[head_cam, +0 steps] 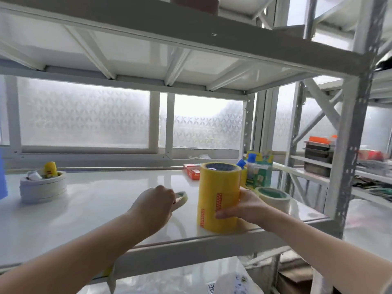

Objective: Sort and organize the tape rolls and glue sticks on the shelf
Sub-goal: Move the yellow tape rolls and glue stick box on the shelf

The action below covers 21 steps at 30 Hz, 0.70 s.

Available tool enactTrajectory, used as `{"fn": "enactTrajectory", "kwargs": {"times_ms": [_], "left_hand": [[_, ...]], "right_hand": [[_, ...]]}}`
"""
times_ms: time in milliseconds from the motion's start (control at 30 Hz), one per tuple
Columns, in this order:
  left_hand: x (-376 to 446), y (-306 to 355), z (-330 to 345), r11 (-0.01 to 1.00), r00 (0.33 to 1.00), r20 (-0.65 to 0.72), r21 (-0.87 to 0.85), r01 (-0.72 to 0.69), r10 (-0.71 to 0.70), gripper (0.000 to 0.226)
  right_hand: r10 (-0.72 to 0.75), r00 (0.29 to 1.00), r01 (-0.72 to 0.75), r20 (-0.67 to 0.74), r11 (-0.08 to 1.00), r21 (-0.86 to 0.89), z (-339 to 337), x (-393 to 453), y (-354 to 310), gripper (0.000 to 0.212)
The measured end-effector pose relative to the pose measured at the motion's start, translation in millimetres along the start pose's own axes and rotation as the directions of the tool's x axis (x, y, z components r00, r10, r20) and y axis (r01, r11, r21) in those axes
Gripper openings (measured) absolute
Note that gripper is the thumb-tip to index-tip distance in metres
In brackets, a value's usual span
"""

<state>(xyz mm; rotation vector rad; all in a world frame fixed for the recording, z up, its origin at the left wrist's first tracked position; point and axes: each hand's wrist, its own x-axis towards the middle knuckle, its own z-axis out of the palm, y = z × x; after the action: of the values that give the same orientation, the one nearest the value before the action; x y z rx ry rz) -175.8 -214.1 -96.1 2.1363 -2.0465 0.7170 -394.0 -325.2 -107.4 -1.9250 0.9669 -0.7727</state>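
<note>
My right hand (244,206) grips the lower part of a tall yellow stack of tape rolls (218,194), which stands near the front edge of the white shelf (95,200). My left hand (156,203) is closed on a thin pale tape roll (181,198) lying flat just left of the stack. A wider cream tape roll (274,199) sits behind my right hand. At the far left stands a stack of white tape rolls (43,185) with a yellow glue stick (50,169) poking out of its core. Blue-capped glue bottles (250,164) stand behind the yellow stack.
A red box (192,170) lies at the back of the shelf beside a green packaged item (261,172). The grey shelf upright (347,145) rises at the right front corner. A neighbouring rack at right holds dark trays (318,153) and clutter. A blue object (3,177) sits at the left edge.
</note>
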Motion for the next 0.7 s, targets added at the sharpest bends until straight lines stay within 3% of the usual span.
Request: {"fn": "enactTrajectory", "kwargs": {"times_ms": [67, 200, 300, 400, 700], "left_hand": [[1, 2, 0, 1.000, 1.000, 0.000, 0.000, -0.006, 0.006, 0.021], [2, 0, 1, 1.000, 1.000, 0.020, -0.029, 0.006, -0.005, 0.015], [3, -7, 5, 0.998, 0.998, 0.042, -0.040, 0.038, -0.036, 0.016], [3, -12, 9, 0.998, 0.998, 0.039, -0.037, 0.051, -0.050, 0.017], [-5, -15, 5, 1.000, 0.999, 0.042, -0.025, 0.019, -0.018, 0.018]], "right_hand": [[0.021, 0.999, -0.021, -0.042, 1.000, -0.014, 5, 7, 0, 0.057], [0.065, 0.990, -0.070, -0.128, 0.997, -0.035, 22, 26, 1, 0.102], [0.091, 0.970, -0.110, -0.225, 0.991, -0.071, 34, 42, 0, 0.091], [0.124, 0.944, -0.167, -0.307, 0.979, -0.120, 47, 54, -4, 0.102], [0.189, 0.886, -0.266, -0.422, 0.955, -0.131, 66, 78, -15, 0.102]]}}
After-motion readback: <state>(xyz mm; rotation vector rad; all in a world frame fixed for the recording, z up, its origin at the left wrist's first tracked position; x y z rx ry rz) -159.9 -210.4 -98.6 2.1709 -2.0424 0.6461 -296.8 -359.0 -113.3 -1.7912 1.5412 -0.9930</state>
